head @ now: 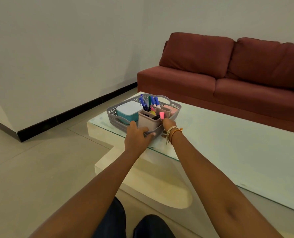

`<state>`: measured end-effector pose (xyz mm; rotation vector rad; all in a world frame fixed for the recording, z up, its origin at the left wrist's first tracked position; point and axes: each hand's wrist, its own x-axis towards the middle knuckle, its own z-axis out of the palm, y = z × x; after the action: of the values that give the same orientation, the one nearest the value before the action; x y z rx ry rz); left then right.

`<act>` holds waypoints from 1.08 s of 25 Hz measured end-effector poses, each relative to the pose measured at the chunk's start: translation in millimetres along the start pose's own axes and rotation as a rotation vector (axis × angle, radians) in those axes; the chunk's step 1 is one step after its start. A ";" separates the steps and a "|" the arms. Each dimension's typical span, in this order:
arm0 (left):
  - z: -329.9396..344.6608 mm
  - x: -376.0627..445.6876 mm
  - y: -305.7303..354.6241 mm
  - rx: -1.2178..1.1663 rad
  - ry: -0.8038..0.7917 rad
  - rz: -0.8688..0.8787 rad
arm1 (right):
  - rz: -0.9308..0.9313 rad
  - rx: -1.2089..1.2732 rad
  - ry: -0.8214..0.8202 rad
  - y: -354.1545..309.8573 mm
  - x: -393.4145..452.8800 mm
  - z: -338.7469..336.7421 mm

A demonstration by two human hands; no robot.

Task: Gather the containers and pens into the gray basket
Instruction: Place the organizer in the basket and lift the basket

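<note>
Judging by the containers and pens already inside, the task looks nearly done, left hand gripping the gray basket, right hand unclear.

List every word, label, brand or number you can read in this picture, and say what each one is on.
No text can be read.
Pens: any print on the barrels is too small and blurred.
Teal container: its white lid shows no lettering.
Gray basket, beige pen holder, pink container: no labels seen.

no readable text, labels, or numbers
</note>
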<state>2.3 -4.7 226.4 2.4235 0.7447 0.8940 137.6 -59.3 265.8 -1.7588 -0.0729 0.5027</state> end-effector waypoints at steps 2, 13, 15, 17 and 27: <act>-3.4 0.1 1.0 -0.059 -0.093 0.053 | -0.010 0.033 0.002 2.3 0.7 -6.6; -46.5 14.0 -35.0 -1.094 0.099 -0.864 | 0.008 0.184 -0.053 18.3 7.5 -5.7; -56.0 9.8 -40.9 -1.283 0.129 -0.941 | -0.006 0.179 -0.101 18.5 -0.7 7.3; -63.1 6.9 -52.8 -1.319 0.146 -0.963 | -0.013 0.182 -0.121 16.8 -7.0 19.6; -83.7 -3.3 -72.2 -1.287 0.226 -0.946 | -0.031 0.130 -0.195 15.2 -15.6 51.6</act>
<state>-81.3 66.0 241.5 0.7184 0.8555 0.8097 101.1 -20.9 247.7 -1.5756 -0.2004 0.6416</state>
